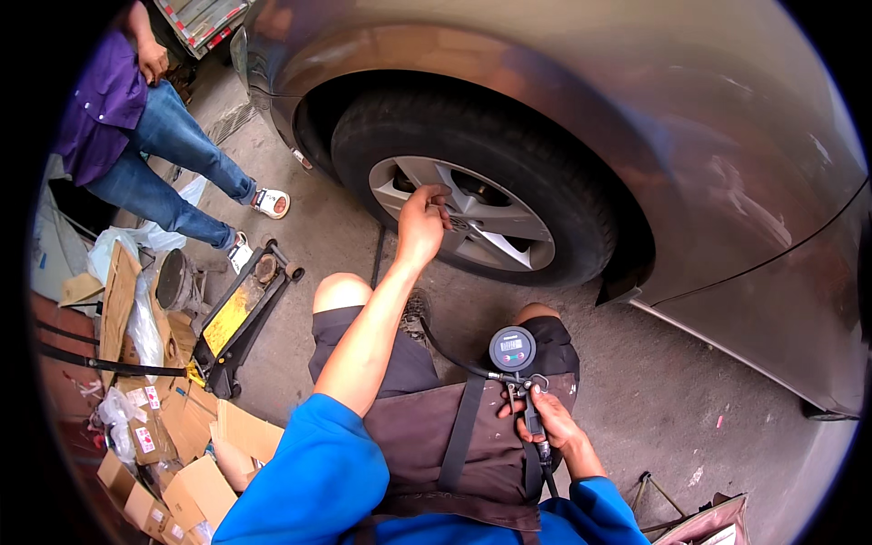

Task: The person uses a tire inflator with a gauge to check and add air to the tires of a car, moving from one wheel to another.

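Observation:
My left hand (426, 218) is at the silver alloy wheel (504, 225) of a car, its fingers curled over a spoke near the hub cap; whether they pinch anything small is hidden. The black tyre (586, 238) surrounds the rim inside the wheel arch. Above my aproned lap, my right hand (548, 419) is closed around the handle of a tyre inflator gun (533, 415). Its round digital gauge (512, 349) faces up, with the display lit. A black hose (446, 351) runs from the gun toward my shoe and passes behind my left forearm; another leaves the handle's lower end.
A yellow and black floor jack (235, 317) stands on the concrete floor at left, beside cardboard boxes (197, 490) and plastic wrap. Another person in jeans (177, 143) and sandals stands beyond it. The car's body (736, 204) fills the upper right. An open bag (712, 524) lies at lower right.

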`<state>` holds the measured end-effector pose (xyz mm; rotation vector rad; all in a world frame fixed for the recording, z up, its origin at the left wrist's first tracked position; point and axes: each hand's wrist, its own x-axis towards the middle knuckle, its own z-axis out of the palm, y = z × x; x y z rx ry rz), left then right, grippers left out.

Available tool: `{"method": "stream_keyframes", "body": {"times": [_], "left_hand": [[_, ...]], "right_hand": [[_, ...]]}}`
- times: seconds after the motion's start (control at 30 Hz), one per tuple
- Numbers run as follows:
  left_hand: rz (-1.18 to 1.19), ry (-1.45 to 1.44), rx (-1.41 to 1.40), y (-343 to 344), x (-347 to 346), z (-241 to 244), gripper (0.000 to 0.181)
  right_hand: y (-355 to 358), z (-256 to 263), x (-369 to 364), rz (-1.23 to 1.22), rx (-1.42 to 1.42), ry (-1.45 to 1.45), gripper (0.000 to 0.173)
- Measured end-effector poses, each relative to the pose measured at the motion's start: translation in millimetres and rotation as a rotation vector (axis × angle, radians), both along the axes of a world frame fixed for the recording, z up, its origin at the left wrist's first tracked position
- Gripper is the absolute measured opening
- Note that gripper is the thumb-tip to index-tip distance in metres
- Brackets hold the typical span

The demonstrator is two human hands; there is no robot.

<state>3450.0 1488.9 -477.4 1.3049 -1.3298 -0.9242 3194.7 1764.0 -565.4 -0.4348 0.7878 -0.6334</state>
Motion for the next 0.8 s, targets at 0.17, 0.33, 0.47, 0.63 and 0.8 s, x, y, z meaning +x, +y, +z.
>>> {"method": "stream_keyframes", "body": {"times": [0.17,0.33,0.47,0.63,0.8], "left_hand": [[-0.034,0.690,0.217,-9,-22,-5,0.026],[-0.128,0.724,0.278,-10,-42,-10,0.021],[-0.113,0.745,0.266,-14,-54,-18,0.025],[-0.030,0.862,0.302,-12,-59,-17,0.029],[-0.083,0.845,0.327,-16,-59,-15,0.031]], "right_hand": [[6,2,0,0.009,-0.014,0.069,0.063],[14,2,-4,-0.035,-0.026,0.093,0.062],[16,0,-3,-0.049,-0.008,0.106,0.061],[18,2,-2,-0.054,-0.012,0.137,0.059],[16,-1,-3,-0.042,-0.005,0.132,0.060]]}}
